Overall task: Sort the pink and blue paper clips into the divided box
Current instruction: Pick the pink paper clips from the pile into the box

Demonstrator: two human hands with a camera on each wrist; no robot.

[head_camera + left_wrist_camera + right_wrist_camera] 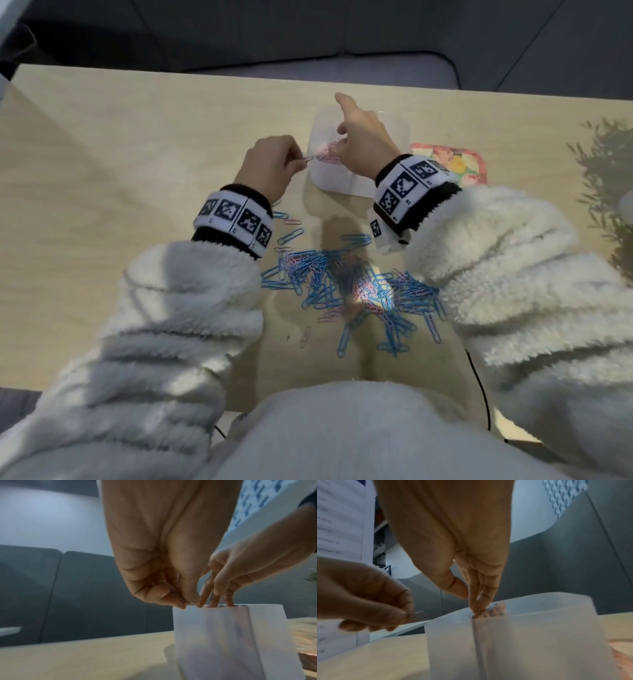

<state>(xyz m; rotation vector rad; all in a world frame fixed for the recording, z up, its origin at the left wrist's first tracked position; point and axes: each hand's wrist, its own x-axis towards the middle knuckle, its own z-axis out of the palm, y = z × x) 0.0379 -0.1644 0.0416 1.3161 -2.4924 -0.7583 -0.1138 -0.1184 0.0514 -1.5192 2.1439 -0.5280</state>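
A translucent white divided box stands mid-table, with pink clips in its left compartment. My left hand pinches one small paper clip at the box's left rim; its colour is unclear. The pinch is at rim height in the left wrist view. My right hand hovers over the box, its straight fingers dipping inside beside the divider and the thumb held apart. I see nothing held in it. A mixed heap of blue and pink clips lies on the table between my forearms.
A colourful flat tray with a pink border lies right of the box. Leaves show at the table's right edge. A grey sofa stands beyond the far edge. A black cable runs near my right elbow.
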